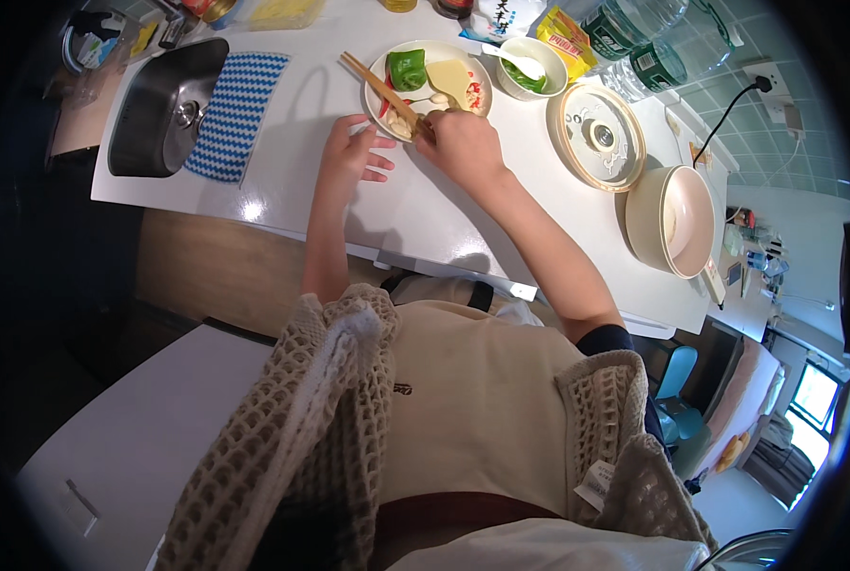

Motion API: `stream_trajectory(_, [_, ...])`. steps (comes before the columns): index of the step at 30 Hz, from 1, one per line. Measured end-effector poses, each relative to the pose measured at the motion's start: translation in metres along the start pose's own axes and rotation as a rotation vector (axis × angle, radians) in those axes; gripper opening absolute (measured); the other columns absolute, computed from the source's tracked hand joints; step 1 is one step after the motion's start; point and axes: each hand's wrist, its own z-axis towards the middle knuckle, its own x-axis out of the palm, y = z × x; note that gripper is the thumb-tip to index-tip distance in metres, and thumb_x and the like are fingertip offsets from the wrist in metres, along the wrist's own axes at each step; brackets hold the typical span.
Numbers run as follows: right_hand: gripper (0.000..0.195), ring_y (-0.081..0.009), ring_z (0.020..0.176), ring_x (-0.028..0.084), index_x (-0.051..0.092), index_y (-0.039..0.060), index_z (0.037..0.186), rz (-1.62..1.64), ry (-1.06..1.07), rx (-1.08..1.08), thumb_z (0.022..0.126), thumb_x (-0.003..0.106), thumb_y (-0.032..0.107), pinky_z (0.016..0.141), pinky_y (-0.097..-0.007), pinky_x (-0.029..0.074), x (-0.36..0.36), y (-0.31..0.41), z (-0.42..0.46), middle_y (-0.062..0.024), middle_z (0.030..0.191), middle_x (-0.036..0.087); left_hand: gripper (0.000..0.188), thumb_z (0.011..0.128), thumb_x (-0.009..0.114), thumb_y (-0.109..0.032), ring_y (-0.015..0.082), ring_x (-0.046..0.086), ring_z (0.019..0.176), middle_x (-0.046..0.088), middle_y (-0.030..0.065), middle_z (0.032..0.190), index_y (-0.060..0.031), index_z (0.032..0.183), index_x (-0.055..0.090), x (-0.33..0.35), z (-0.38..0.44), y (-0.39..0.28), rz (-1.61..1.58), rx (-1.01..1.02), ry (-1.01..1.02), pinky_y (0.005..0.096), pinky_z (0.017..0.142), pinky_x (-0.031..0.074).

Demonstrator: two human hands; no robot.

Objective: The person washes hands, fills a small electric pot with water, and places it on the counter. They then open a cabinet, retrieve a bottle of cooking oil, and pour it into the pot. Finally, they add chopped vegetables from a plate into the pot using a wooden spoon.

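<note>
A white plate (432,48) holds a green pepper piece (407,70), a pale yellow flat piece (447,76), bits of red pepper and several garlic cloves (398,124). A pair of wooden chopsticks (378,87) slants over the plate's left part, far ends beyond the rim. My right hand (464,145) is at the plate's near edge, its fingers closed around the chopsticks' near ends; its fingertips are partly hidden. By the plate's left near rim, my left hand (351,153) has its fingers apart with nothing in them.
Right of the plate stand a white bowl (514,84) with greens and a spoon (521,61), a glass lid (603,135) and a cream saucepan (657,221). Large water bottles (653,68) line the back. A patterned cloth (243,107) overlaps the sink (150,121).
</note>
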Motion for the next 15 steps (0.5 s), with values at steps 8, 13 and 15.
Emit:
stream_trajectory(8, [0.020, -0.0348, 0.072, 0.066, 0.075, 0.0071, 0.095, 0.193, -0.113, -0.135, 0.085, 0.069, 0.023, 0.067, -0.0425, 0.053, -0.058, -0.051, -0.007, -0.0148, 0.084, 0.069, 0.045, 0.097, 0.052, -0.025, 0.0246, 0.070, 0.073, 0.068, 0.0201, 0.102, 0.0023, 0.132, 0.042, -0.003, 0.012, 0.006, -0.082, -0.014, 0.038, 0.0334, 0.058, 0.058])
stream_trajectory(13, [0.022, -0.0321, 0.076, 0.065, 0.073, 0.0096, 0.104, -0.186, -0.177, -0.019, 0.089, 0.068, 0.025, 0.068, -0.0406, 0.052, -0.109, -0.148, -0.008, -0.0121, 0.087, 0.068, 0.042, 0.097, 0.057, -0.022, 0.0259, 0.072, 0.072, 0.067, 0.0195, 0.098, 0.0050, 0.127, 0.046, 0.004, 0.021, -0.008, -0.015, -0.017, -0.023, 0.0335, 0.057, 0.060])
stream_trajectory(15, [0.022, -0.0316, 0.078, 0.065, 0.073, 0.0113, 0.105, -0.203, -0.185, -0.063, 0.089, 0.067, 0.026, 0.069, -0.0417, 0.052, -0.110, -0.170, -0.006, -0.0108, 0.087, 0.067, 0.039, 0.096, 0.059, -0.021, 0.0250, 0.072, 0.072, 0.068, 0.0184, 0.096, 0.0059, 0.124, 0.049, 0.005, 0.025, -0.010, 0.012, -0.021, -0.043, 0.0322, 0.057, 0.060])
